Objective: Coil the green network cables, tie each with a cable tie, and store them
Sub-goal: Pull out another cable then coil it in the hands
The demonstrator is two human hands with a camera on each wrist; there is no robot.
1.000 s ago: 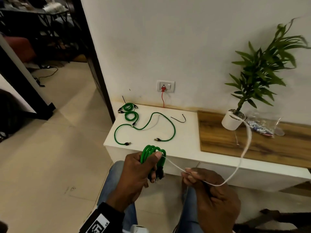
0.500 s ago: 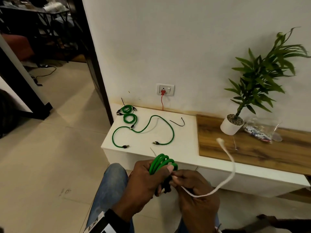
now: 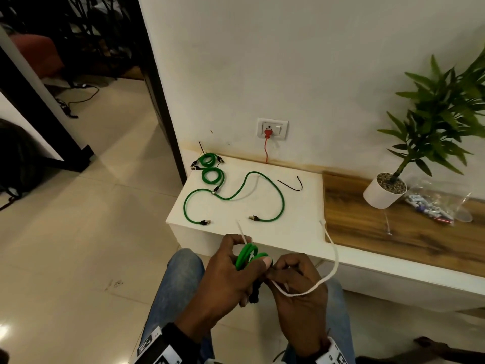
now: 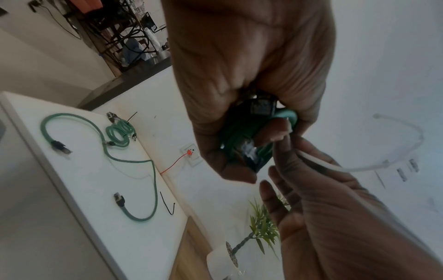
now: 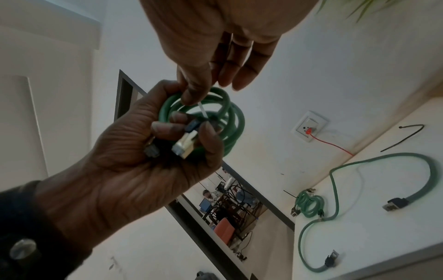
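Note:
My left hand [image 3: 245, 262] grips a small coil of green network cable [image 3: 248, 254] in front of my lap, its two plugs [image 5: 184, 145] tucked against the palm. My right hand [image 3: 274, 274] pinches a white cable tie [image 3: 333, 261] right beside the coil. The tie runs through the coil [image 5: 223, 117] and its thin tip [image 3: 241, 232] sticks up above it. The tail with the head arcs up to the right. On the white table [image 3: 301, 206] lie one loose green cable [image 3: 280, 200], two tied green coils [image 3: 211, 168] and a black cable tie [image 3: 291, 183].
A wooden top [image 3: 367, 232] adjoins the table on the right, with a potted plant [image 3: 384, 191] and a clear plastic bag of small parts [image 3: 430, 206]. A wall socket [image 3: 272, 128] with a red wire sits above the table. An open doorway lies to the left.
My hands came together over my lap. The white tie, held stretched out to the right before, now passes through the coil with its tip poking out above.

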